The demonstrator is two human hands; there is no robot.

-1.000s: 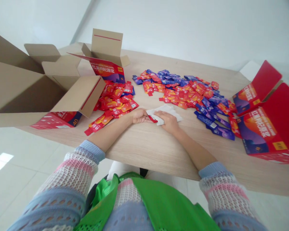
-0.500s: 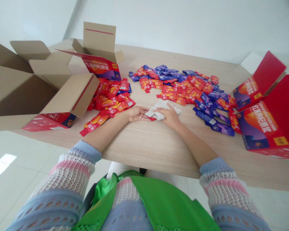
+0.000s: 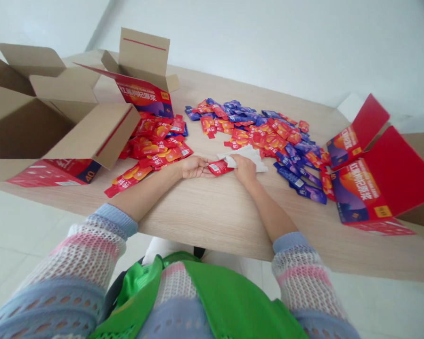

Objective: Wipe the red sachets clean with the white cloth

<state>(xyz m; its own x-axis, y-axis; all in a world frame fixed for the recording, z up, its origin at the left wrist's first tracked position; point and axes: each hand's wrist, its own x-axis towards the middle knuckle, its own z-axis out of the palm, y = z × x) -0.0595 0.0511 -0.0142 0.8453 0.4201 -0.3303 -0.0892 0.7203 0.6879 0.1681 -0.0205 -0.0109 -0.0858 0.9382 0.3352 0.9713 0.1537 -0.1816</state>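
Over the middle of the table, my left hand (image 3: 197,167) grips one end of a red sachet (image 3: 219,167), palm partly up. At the sachet's other end, my right hand (image 3: 245,169) is closed on a white tissue (image 3: 253,155), which lies against the sachet. Beside my left hand lies a heap of red sachets (image 3: 159,146) with a little blue among them. A mixed pile of red sachets (image 3: 268,134) and blue sachets (image 3: 300,181) spreads beyond and to the right of my right hand.
An open cardboard box (image 3: 81,136) stands at the left, with another open red box (image 3: 141,92) behind it. At the right is an open red box (image 3: 363,188) with raised flaps. The wooden table's (image 3: 198,212) front edge runs close to my body.
More of the red sachet now shows between my hands, its printed label facing up. My right hand and the tissue have uncovered it. The view has turned slightly right.
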